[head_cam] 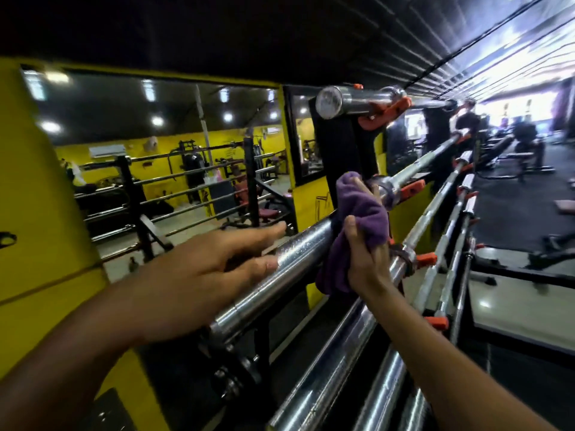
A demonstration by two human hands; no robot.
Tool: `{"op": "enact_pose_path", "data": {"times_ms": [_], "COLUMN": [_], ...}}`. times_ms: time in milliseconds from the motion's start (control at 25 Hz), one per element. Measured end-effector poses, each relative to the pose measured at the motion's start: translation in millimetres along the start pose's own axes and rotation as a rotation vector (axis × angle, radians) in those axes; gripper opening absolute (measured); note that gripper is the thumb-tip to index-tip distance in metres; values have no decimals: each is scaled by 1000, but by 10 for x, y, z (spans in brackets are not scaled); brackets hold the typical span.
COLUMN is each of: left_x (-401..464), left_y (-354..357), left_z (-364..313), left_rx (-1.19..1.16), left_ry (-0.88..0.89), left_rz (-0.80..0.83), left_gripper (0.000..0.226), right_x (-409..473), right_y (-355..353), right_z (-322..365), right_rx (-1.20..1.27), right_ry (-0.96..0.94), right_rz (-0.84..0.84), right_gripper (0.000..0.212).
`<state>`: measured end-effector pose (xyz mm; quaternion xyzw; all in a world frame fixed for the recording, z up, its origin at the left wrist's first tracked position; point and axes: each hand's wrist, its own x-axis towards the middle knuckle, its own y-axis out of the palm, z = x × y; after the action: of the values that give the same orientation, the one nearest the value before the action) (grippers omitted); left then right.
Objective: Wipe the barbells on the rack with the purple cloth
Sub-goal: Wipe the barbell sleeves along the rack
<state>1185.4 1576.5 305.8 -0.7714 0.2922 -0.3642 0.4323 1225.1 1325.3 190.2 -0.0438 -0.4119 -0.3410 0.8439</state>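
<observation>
Several chrome barbells lie across a black rack (340, 141), running from the lower middle to the far right. My right hand (365, 256) grips the purple cloth (362, 216), which is wrapped around the thick sleeve of one barbell (298, 253). My left hand (199, 269) lies over the same sleeve nearer to me, its fingers straight and touching the metal. Another barbell (348, 101) sits on the top hooks with an orange collar (384, 115).
A yellow wall (34, 213) with a large mirror (174, 150) stands close on the left. More bars with orange collars (437, 321) lie lower right. Gym machines and a person (466, 119) are far off at the right, over a dark floor.
</observation>
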Motion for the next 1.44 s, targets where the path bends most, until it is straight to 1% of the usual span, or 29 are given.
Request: {"op": "enact_pose_path", "data": {"times_ms": [80,120,160,200,240,280,320,360,400,440,480,560,640,760,800,840,880,920,960,1040,1120,1160,1200,1280,1320,1400,1440], "left_x": [-240,-311,-357,-382,-393,-380,-364,-357,-349,-346,-348,-343,-327,-314,-312,-311,-313,-319,-333,-325,-286,-271,-255,-260,-267,-291,-298], "left_y": [72,110,152,198,239,279,305,310,310,312,316,310,309,313,326,338,350,352,336,256,164,129,116,117,135,177,188], "left_z": [162,234,284,303,318,323,325,339,358,377,392,397,375,348,355,372,390,404,419,442,453,459,459,458,446,444,446], "left_rx": [-65,-93,-118,-123,-101,-73,-62,-67,-66,-59,-48,-30,-10,-43,-59,-77,-98,-115,-126,-142,-154,-148,-133,-104,-113,-106,-98], "left_ry": [92,126,155,186,222,252,266,273,279,287,296,308,300,281,286,297,312,325,334,352,347,352,366,381,382,385,392], "left_rz": [-50,-75,-107,-137,-158,-173,-186,-195,-200,-205,-207,-195,-187,-201,-216,-223,-224,-215,-199,-172,-145,-127,-122,-124,-129,-123,-129], "left_gripper": [54,53,53,54,56,59,61,63,65,67,68,73,73,71,69,66,65,64,63,63,65,64,62,58,56,55,55], "right_x": [-34,-66,-132,-219,-325,-415,-495,-500,-387,-255,-120,35,-56,-446,-548,-633,-707,-791,-890,-1019,-945,-844,-689,-309,-191,-145,-197], "right_y": [87,122,146,158,164,159,157,176,172,149,126,155,255,332,314,274,220,170,153,80,-14,-31,-73,31,99,274,360], "right_z": [-38,50,169,247,308,382,495,576,578,692,741,851,909,959,959,925,866,806,787,746,716,662,630,635,605,663,679], "right_rx": [17,18,-34,-85,-109,-163,-229,-299,-332,-341,-320,-248,-211,-3,56,117,187,246,288,451,670,700,714,735,690,654,693], "right_ry": [15,26,75,160,194,159,50,-35,-98,-76,-19,50,76,121,185,257,305,311,291,289,451,551,613,686,647,641,653], "right_rz": [-39,-83,-102,-72,-17,59,140,173,199,244,282,288,285,345,316,291,240,186,100,-137,-329,-449,-505,-488,-480,-464,-451], "right_gripper": [58,66,72,79,85,82,66,44,29,23,21,16,12,17,22,36,55,72,79,69,61,57,51,45,43,51,58]}}
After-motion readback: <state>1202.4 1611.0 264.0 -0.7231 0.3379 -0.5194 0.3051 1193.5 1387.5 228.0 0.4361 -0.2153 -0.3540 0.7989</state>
